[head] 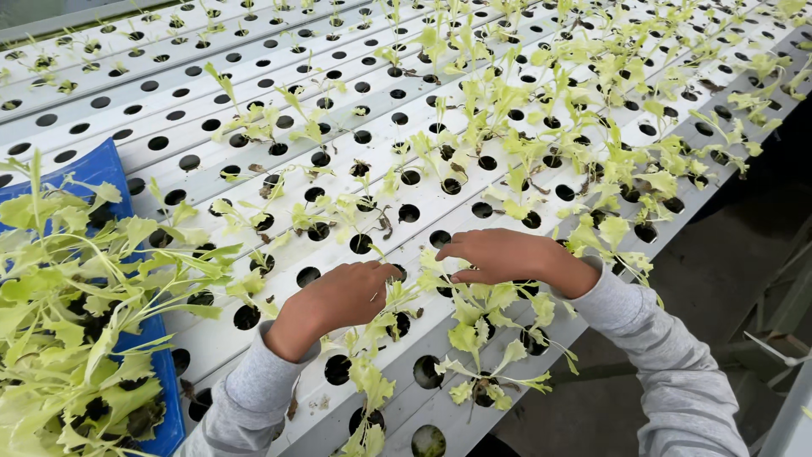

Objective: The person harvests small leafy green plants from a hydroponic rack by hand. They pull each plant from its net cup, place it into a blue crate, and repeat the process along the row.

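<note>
white holed grow channels (254, 76) | lettuce seedlings (524, 161) in holes | blue tray (93, 169) at left

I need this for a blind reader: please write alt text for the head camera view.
Two bare hands, the left hand and the right hand, rest on white channels with round holes, touching a small lettuce seedling between them. A blue tray full of seedlings stands at the left.

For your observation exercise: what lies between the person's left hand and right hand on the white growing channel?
In the head view, a pale green seedling stands between the left hand and right hand, by a dark round hole in the white channel.
</note>
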